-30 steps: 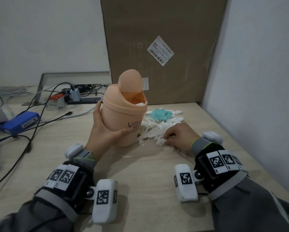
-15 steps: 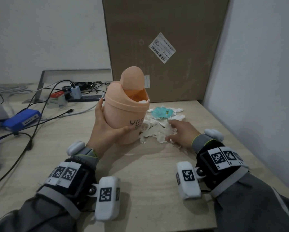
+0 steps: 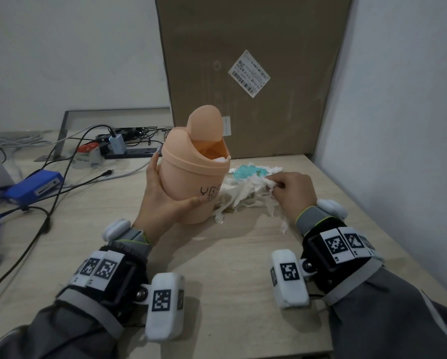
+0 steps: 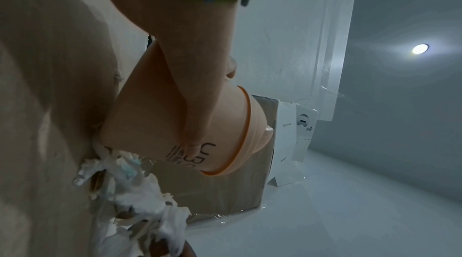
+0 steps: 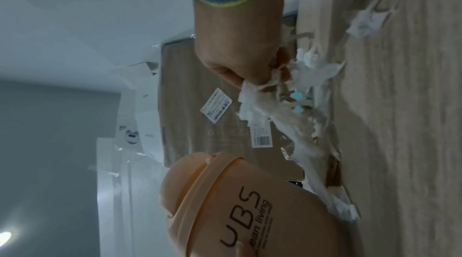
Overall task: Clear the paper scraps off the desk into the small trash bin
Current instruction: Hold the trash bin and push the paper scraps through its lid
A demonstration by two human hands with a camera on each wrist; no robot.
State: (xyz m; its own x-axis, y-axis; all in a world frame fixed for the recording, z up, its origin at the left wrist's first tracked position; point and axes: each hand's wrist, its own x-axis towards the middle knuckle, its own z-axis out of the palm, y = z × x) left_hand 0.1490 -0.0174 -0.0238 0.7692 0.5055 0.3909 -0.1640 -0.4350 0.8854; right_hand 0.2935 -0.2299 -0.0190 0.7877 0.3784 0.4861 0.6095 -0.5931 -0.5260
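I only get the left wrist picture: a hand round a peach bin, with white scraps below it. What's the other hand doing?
Observer: The right hand pinches a bunch of the paper scraps piled beside the bin.
Operator: Is the bin open on top?
Observer: Yes, its swing lid is tipped up, and a white scrap pokes out of the opening.
Operator: Anything else lying around?
Observer: A blue box with cables sits at the left of the desk.
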